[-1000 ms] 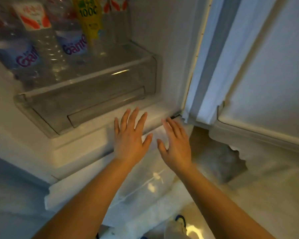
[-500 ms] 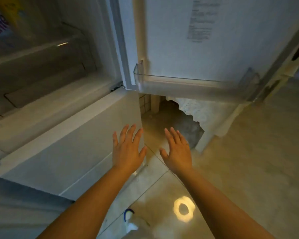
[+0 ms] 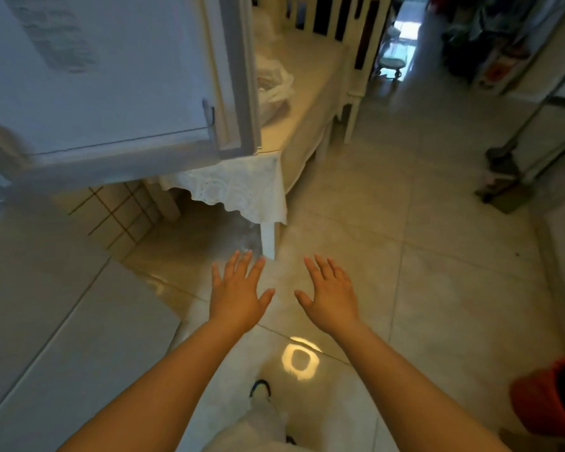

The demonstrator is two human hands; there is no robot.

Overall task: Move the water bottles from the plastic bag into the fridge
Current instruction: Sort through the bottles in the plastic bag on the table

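My left hand point(image 3: 237, 293) and my right hand point(image 3: 331, 293) hover over the tiled floor, palms down, fingers spread, holding nothing. The open fridge door point(image 3: 111, 70) fills the upper left, its inner side facing me. Behind its edge a white plastic bag point(image 3: 273, 88) sits on a table point(image 3: 307, 102) with a cream cloth. No water bottle shows clearly; the bag's contents are hidden. The fridge's lower white front point(image 3: 46, 321) lies at the left.
A white chair point(image 3: 349, 44) stands at the table's far end. A red bucket point(image 3: 548, 399) sits at the lower right. A mop or broom point(image 3: 503, 171) leans at the right wall. Open tiled floor stretches between table and right wall.
The view has swung right, from the fridge interior with its bottles to the door, table and bag. Both hands stayed spread and empty, now over the floor.
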